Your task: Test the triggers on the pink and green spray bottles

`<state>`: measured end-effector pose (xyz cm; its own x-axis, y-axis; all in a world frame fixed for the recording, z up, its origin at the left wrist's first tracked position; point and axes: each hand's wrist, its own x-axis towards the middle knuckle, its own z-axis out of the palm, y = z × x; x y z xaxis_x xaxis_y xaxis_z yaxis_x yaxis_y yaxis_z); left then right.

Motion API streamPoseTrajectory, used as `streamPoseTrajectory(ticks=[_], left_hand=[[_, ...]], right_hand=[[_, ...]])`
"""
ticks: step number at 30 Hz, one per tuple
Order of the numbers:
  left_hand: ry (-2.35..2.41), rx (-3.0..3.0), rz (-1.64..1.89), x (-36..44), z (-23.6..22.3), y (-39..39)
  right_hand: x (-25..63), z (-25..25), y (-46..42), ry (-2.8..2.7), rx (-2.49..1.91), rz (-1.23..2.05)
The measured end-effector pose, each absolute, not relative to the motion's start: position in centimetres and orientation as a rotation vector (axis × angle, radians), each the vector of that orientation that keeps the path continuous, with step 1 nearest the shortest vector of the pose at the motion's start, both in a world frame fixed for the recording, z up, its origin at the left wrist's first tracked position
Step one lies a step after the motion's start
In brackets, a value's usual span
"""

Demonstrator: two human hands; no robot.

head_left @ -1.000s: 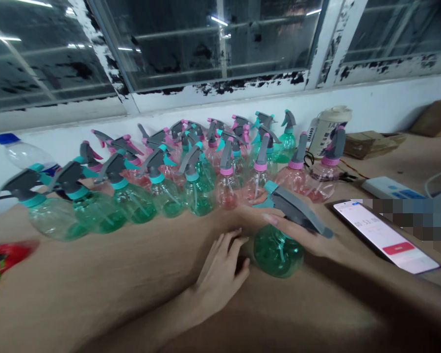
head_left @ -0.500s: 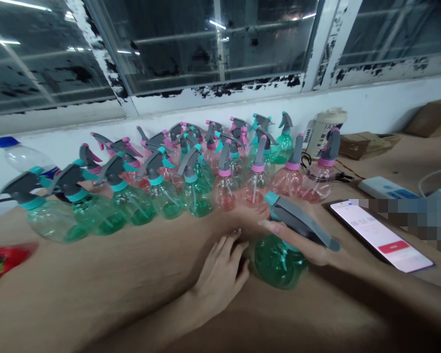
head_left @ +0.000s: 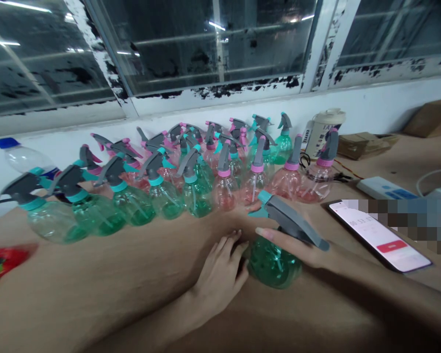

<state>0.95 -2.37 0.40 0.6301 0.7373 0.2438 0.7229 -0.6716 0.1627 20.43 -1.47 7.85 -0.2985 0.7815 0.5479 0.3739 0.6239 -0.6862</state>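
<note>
My right hand (head_left: 308,247) is wrapped round the neck of a green spray bottle (head_left: 274,264) with a grey and teal trigger head. The thumb lies across the near side, and the other fingers are partly hidden behind the head. The bottle stands upright or nearly so on the wooden table (head_left: 132,284). Just left of it, my left hand (head_left: 222,264) rests on the tabletop, fingers loosely spread and holding nothing. Its thumb is close to the bottle's side; whether they touch I cannot tell.
Behind my hands stand several green spray bottles (head_left: 198,198) and pink spray bottles (head_left: 226,191) in rows. A phone (head_left: 382,240) with a lit screen lies at right. Beyond are a paper cup (head_left: 325,130) and cardboard box (head_left: 365,144). A blue-capped bottle (head_left: 25,157) stands far left.
My right hand and the green spray bottle have shifted slightly left, closer to my left hand. My left hand stays in place.
</note>
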Motion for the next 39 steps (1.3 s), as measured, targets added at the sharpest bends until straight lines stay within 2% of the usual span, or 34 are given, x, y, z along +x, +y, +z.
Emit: streamPoseTrajectory(ticks=[10,22,30,35,39], left_hand=[[1.246,2.795,0.44,0.9,0.2,-2.2],[1.233,2.787,0.436,0.9,0.1,-2.2],[1.252,2.669,0.597,0.8,-0.2,-2.1],[1.241,2.381,0.777,0.4,0.9,-2.6],[1.165,2.251,0.782,-0.1,2.0,-4.3]], right_hand=[[20.3,7.9,-1.5,-1.886,-0.896,0.612],[20.2,8.2,-1.7,-1.888,-0.909,0.493],[19.7,8.9,-2.2,-1.892,-0.88,0.549],[19.4,8.1,-2.4,-1.883,-0.844,0.557],[19.2,7.0,-2.6,-1.816,-0.859,0.591]])
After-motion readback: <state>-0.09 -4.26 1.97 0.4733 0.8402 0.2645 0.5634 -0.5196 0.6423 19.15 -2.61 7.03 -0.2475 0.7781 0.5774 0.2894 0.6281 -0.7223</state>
